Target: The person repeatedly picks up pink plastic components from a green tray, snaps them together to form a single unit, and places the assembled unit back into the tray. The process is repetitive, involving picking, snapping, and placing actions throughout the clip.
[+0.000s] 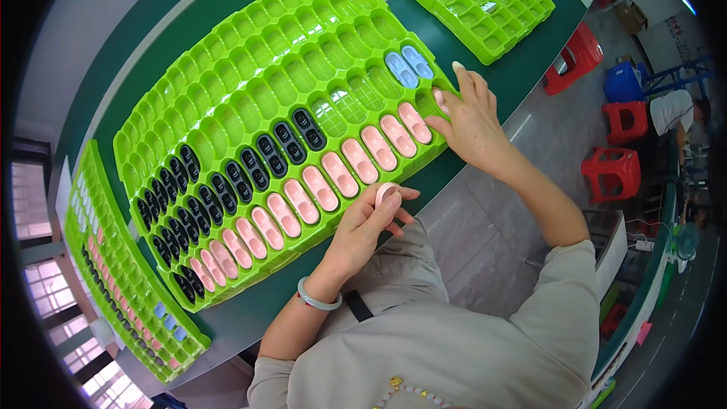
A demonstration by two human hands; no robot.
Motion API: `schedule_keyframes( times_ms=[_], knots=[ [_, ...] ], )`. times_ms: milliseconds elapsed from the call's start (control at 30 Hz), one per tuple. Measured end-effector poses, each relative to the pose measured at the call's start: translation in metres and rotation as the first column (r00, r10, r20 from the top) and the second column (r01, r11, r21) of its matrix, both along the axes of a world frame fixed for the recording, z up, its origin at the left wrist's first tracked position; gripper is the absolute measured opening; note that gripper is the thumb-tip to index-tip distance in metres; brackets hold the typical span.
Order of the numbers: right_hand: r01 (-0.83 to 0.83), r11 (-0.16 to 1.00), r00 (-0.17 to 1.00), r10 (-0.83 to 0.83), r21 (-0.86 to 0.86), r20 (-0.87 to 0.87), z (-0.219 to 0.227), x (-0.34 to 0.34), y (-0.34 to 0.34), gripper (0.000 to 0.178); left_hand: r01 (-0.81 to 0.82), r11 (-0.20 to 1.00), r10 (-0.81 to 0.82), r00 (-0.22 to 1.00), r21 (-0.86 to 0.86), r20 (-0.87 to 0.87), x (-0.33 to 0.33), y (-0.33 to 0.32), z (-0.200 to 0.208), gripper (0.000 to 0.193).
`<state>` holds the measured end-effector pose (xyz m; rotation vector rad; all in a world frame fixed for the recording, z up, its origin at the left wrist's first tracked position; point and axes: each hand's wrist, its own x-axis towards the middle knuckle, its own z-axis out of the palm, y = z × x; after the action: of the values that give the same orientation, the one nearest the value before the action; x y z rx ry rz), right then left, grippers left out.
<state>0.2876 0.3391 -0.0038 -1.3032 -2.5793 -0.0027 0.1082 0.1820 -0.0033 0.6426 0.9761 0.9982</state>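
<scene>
A large bright green compartment tray (227, 153) lies across the table. Along its near edge runs a row of long pink oval cases (319, 188), each with moulded hollows. My left hand (362, 229), just off the near side of the tray, pinches a small pink rounded piece (385, 194) between thumb and fingers. At the tray's right end, my right hand (478, 127) reaches over the rim with its thumb and fingers around another pink piece (441, 101), partly hidden by the hand. Two light blue cases (409, 67) sit beside it.
Black oval cases (256, 169) fill pockets towards the left. A second green tray (469, 7) lies at the far right, and another (132, 280) at the left with pink, black and blue pieces. Red stools (610, 174) stand on the floor at right, near another person (672, 117).
</scene>
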Motion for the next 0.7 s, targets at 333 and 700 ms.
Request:
schedule_keyframes(
  times_ms=[333,700],
  knots=[
    [0.324,0.938,0.939,-0.302,0.126,-0.166,-0.017,-0.019,-0.007,0.02,-0.021,1.0,0.02,0.998,0.014,0.06,0.001,0.0,-0.004,0.035],
    [0.512,0.828,0.859,-0.488,0.23,-0.155,-0.019,-0.043,-0.02,0.014,-0.021,1.0,0.018,0.991,0.022,0.136,-0.002,-0.001,-0.015,0.035]
  ],
)
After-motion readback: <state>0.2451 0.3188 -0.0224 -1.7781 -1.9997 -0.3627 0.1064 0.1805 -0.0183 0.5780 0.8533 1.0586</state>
